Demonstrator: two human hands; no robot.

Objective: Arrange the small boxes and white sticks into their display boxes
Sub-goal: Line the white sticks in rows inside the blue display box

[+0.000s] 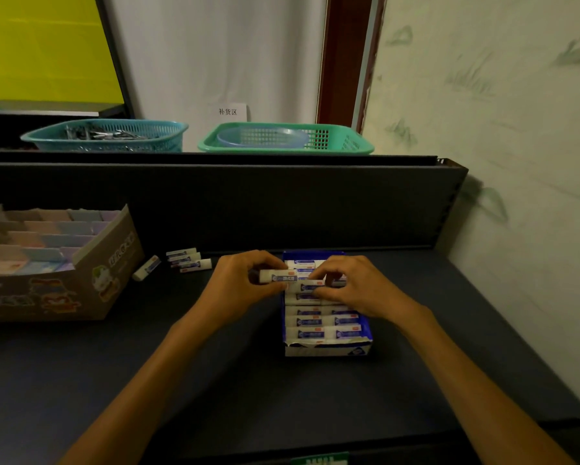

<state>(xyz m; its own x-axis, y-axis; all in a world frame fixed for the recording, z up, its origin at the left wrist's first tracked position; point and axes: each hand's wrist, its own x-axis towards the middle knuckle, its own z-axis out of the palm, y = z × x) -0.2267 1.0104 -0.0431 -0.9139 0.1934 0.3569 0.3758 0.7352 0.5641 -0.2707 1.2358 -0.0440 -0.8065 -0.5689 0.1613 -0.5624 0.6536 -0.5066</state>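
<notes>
Head view. Landmark: blue display box [327, 340], on the dark surface [214, 380]. White sticks in the box [310, 333] lie in rows, two per row, long axes left-right. Over the box's far half, right hand [352, 290]: fingers curled down onto the sticks there; whether it grips one, cannot tell. Left hand [239, 283], at the box's far-left edge, pinches one white stick [278, 276] by fingers and thumb; long axis left-right, roughly level. Left of the box, further back: loose sticks [187, 260] on the surface, lying near-horizontal. Far left: brown display box [90, 280] with pastel small boxes [40, 234] in tiers.
</notes>
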